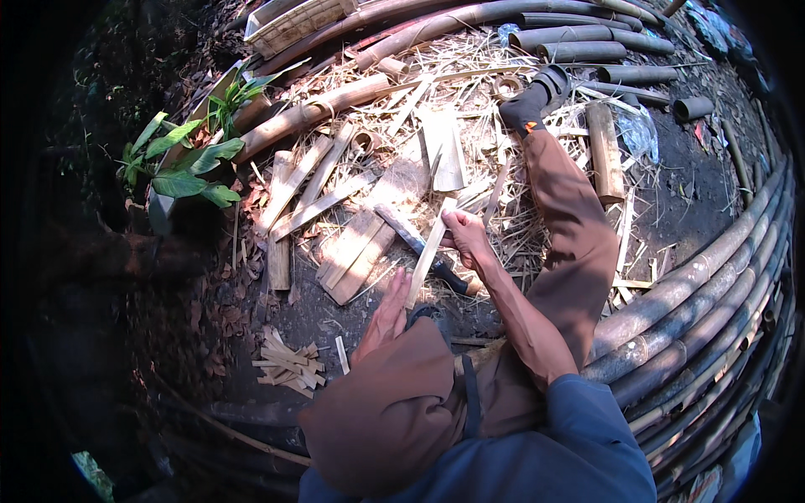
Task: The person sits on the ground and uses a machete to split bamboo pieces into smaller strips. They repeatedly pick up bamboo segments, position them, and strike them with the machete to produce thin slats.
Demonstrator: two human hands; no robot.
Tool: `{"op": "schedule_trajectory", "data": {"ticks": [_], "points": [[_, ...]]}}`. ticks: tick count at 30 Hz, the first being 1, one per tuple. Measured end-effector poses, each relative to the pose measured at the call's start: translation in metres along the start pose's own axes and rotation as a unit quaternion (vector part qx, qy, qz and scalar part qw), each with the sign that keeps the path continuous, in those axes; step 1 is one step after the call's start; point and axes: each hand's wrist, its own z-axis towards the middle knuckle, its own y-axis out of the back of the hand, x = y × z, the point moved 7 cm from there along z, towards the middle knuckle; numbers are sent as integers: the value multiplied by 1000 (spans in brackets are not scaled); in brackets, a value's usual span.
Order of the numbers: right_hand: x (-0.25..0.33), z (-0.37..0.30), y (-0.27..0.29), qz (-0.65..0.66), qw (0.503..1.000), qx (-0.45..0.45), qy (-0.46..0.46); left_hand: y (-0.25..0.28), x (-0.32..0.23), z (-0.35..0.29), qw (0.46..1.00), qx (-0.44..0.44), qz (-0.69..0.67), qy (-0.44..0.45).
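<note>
A pale, flat bamboo strip slants across the middle of the view, its upper end pinched between the thumb and fingers of my right hand. My left hand is open beside the strip's lower end, fingers stretched out and close together. Whether it touches the strip I cannot tell. Under the strip lies a long-bladed knife with a dark handle, partly covered by it. Left of the knife, a split wooden block rests on the ground.
Cut bamboo strips form a small pile at lower left. Longer split pieces and a wide bamboo slat lie ahead among shavings. Bamboo poles curve along the right. My outstretched leg crosses the right side; a leafy plant stands left.
</note>
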Motion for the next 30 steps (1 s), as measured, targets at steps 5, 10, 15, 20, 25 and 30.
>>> {"op": "schedule_trajectory", "data": {"ticks": [5, 10, 15, 20, 25, 30], "points": [[11, -11, -16, -72, 996, -2, 46, 15, 24, 10, 983, -80, 31, 162], [5, -23, -21, 46, 999, -5, -14, -30, -9, 50, 948, -35, -57, 311], [-10, -24, -27, 147, 980, 31, -131, -23, -14, 45, 967, -162, -93, 176], [-52, -24, -44, 150, 960, 103, -214, 0, -6, 16, 968, -207, -53, 128], [-42, -43, -61, -13, 975, 208, -76, 39, 44, -37, 915, -296, 26, 274], [-101, -19, 29, -424, 890, 107, 128, 124, 163, -183, 757, -489, 59, 429]]}}
